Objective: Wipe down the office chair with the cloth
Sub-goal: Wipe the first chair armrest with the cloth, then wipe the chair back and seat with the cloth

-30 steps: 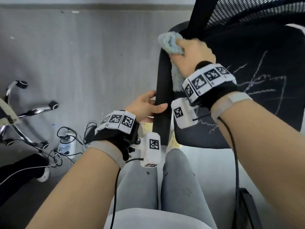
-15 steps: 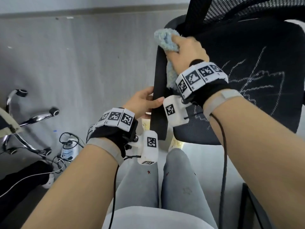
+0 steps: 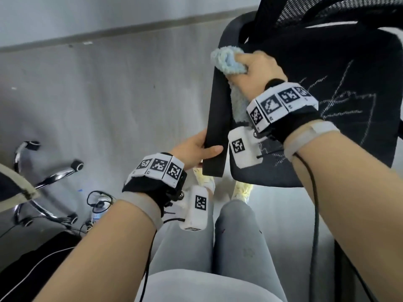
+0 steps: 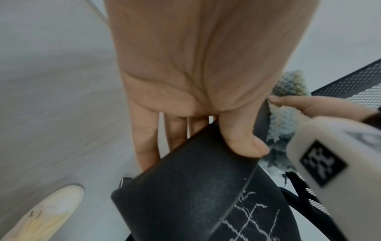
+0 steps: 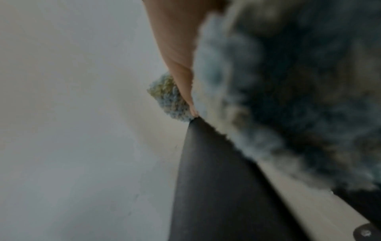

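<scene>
Office chair (image 3: 340, 88) parts fill the space by both hands: a black seat with thin white scribbly lines, a netted back above the right hand, and a long, flat, smooth black armrest (image 3: 218, 118) that runs between the two hands. The cloth (image 3: 229, 62) is fluffy, bumpy and pale blue. The right hand (image 3: 259, 73) is curled round it and presses it on the far end of the armrest, with a loose flap hanging down under the wrist. The left hand (image 3: 194, 151) holds the near end of the armrest, thumb (image 4: 245, 140) on top and straight fingers (image 4: 146, 146) underneath.

Since a second ago the right hand and cloth have slid a bit farther along the armrest, away from the left hand. The left hand has kept its hold near the end.

Past the cloth the armrest bends into the chair back, so little bar is left on that side. Between the hands the bar is bare. Left of the left hand lies grey floor (image 3: 98, 105), with a shiny metal chair base (image 3: 50, 177) and tangled cables (image 3: 98, 203) well apart. Grey trouser legs (image 3: 235, 240) and pale yellow shoes (image 3: 242, 190) are below the hands.
</scene>
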A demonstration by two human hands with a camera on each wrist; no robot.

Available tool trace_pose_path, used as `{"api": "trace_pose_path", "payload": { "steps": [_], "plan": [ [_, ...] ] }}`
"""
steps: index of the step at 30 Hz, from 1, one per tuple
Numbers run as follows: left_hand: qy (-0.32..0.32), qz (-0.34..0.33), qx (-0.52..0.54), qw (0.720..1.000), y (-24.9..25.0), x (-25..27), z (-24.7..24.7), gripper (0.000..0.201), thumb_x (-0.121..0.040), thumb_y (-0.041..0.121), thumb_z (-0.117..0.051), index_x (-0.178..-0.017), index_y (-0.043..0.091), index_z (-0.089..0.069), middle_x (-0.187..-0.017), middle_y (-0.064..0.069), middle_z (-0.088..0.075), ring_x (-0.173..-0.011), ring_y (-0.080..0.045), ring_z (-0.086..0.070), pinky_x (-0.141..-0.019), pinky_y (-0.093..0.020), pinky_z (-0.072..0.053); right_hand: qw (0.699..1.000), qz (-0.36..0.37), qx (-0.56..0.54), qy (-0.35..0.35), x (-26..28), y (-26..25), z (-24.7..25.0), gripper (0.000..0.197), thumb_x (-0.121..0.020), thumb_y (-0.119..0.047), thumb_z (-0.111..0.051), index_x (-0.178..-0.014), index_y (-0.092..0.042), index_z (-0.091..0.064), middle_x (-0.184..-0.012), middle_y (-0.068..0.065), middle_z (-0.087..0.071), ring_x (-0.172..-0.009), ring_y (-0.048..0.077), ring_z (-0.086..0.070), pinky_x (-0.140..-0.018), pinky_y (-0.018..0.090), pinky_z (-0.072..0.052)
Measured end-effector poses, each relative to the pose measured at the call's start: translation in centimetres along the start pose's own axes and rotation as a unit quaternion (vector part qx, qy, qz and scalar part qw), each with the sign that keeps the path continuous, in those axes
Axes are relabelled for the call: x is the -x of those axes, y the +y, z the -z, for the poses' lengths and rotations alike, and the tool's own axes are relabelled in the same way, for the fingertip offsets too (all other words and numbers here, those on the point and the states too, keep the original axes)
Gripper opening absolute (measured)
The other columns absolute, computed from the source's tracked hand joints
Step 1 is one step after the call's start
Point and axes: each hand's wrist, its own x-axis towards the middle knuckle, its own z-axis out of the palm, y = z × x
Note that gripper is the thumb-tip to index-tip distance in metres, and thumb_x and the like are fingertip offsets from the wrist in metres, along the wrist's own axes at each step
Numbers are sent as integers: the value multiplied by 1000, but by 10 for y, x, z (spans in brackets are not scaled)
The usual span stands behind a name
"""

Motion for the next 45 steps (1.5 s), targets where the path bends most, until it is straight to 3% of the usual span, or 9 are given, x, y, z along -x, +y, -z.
{"api": "trace_pose_path", "payload": {
  "steps": [6, 10, 15, 20, 24, 28, 32, 39, 45],
  "plan": [
    [9, 7, 23, 1000, 6, -4, 3, 29, -93, 9, -48, -119, 20, -45, -93, 10, -59, -77, 1, -56, -52, -9, -50, 1000, -10, -14, -11, 36, -1, -17, 32, -89, -34, -51, -120, -32, -56, -106, 13, -45, -101, 36, -52, -79, 36, -40],
    [12, 16, 5, 1000, 6, -4, 1, 32, -92, 10, -52, -122, 18, -46, -93, 10, -59, -82, -2, -58, -58, -11, -53, 998, 21, -9, -53, 75, 6, -30, 39, -87, -32, -53, -124, -43, -50, -123, 7, -46, -109, 33, -52, -91, 43, -44],
    [25, 29, -7, 999, 0, 1, -11, 30, -92, 11, -51, -120, 20, -47, -95, 10, -62, -82, -2, -59, -61, -13, -53, 995, 53, 60, -57, 52, 6, -14, 37, -90, -37, -46, -125, -48, -46, -118, 5, -47, -110, 34, -51, -84, 37, -40],
    [181, -23, 12, 983, -9, 1, -33, 25, -91, 9, -51, -114, 21, -50, -103, 0, -60, -85, -11, -59, -80, -31, -51, 998, 44, -3, -48, 45, 20, -10, 38, -90, -39, -49, -128, -38, -48, -126, 9, -45, -110, 33, -51, -85, 37, -41],
    [370, -38, 43, 927, -32, -6, -64, 22, -90, 25, -56, -107, 12, -57, -95, -5, -66, -83, -18, -59, -83, -35, -45, 991, 79, -43, -95, 78, 68, -16, 30, -87, -37, -54, -115, -28, -59, -99, 5, -42, -96, 29, -52, -80, 36, -42],
    [492, 28, 160, 855, -66, -15, -117, 69, -85, 43, -58, -138, 6, -33, -137, -15, -48, -122, -32, -50, -103, -43, -39, 993, 27, -104, -44, 90, 132, -2, 26, -88, -34, -55, -104, -15, -62, -93, 5, -41, -83, 22, -49, -73, 31, -42],
    [425, 109, 255, 861, -94, -40, -175, 105, -70, 55, -67, -146, 8, -12, -151, -10, -29, -136, -26, -34, -112, -43, -32, 996, -1, -77, -39, 96, 195, 6, 27, -88, -38, -54, -97, -14, -62, -96, 4, -39, -79, 18, -46, -70, 28, -38],
    [377, 35, 110, 919, -90, -95, -185, 67, -87, 13, -59, -145, 18, -24, -143, 8, -37, -131, -7, -35, -99, -15, -29, 995, 6, 101, -25, 77, 242, -6, 33, -87, -37, -54, -115, -19, -59, -120, 15, -42, -114, 32, -39, -93, 43, -40],
    [352, 19, -6, 936, -93, -139, -151, 81, -87, 11, -58, -148, 27, -7, -158, -4, -4, -144, -15, -15, -107, -14, -17, 980, 62, 191, 1, 55, 222, -64, 41, -87, -33, -52, -127, -43, -46, -135, 12, -33, -124, 37, -29, -99, 54, -28]
  ]
}}
